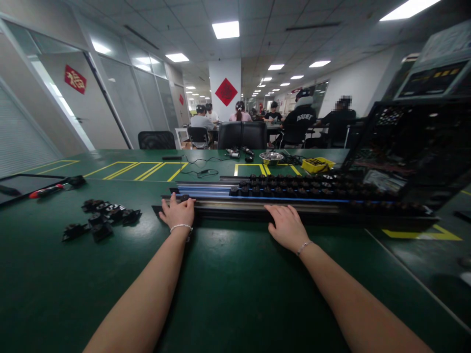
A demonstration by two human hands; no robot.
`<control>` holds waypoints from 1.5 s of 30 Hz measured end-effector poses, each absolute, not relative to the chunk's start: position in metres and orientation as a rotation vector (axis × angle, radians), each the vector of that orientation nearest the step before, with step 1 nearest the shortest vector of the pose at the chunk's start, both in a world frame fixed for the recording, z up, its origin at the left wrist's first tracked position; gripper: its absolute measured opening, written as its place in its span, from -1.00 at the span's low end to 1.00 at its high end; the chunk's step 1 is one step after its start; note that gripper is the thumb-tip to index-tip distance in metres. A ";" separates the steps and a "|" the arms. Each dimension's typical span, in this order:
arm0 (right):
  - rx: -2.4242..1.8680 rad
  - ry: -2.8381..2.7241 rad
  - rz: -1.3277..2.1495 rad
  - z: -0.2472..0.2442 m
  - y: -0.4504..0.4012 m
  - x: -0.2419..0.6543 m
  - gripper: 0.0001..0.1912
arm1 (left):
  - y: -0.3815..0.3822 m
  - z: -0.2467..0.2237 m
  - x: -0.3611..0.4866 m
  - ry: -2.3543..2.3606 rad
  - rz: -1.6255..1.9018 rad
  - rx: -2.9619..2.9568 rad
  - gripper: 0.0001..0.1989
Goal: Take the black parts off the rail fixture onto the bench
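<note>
My left hand is at the left end of a long metal rail with black edges. Between its thumb and index finger is a small black part seated on the rail. Further right, my right hand lies on the near edge of the same rail, fingers stretched out and holding nothing. Behind it run further rails with blue strips, carrying rows of small black parts. To the left of my hands, several loose black parts form a pile on the green table.
A red-handled screwdriver lies beside a dark flat panel at left. Toward the back are a metal bowl, a yellow tray and cables. A dark open-framed case stands at right. People sit at tables beyond.
</note>
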State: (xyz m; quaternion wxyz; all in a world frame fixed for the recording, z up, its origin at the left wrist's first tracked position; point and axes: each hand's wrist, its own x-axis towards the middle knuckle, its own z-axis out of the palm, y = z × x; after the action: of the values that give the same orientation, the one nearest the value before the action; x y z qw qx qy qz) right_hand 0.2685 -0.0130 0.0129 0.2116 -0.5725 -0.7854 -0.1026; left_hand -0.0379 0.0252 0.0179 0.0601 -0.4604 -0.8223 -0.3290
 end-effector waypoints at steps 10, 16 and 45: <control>-1.590 -2.197 -0.265 0.014 -0.014 0.269 -0.49 | 0.027 0.016 -0.045 -2.517 -1.034 -1.349 -0.56; -1.591 -2.183 -0.292 0.012 -0.013 0.269 -0.49 | 0.032 0.013 -0.049 -2.518 -1.133 -1.215 -0.60; -1.574 -2.184 -0.299 0.010 -0.012 0.270 -0.49 | 0.032 0.018 -0.058 -2.532 -1.343 -1.039 -0.68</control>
State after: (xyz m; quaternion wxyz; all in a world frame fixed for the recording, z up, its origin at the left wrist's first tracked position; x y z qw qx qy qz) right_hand 0.2697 -0.0118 0.0103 0.2149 -0.5675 -0.7875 -0.1077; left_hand -0.0576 0.0317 0.0181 0.0464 -0.3403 -0.8297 -0.4400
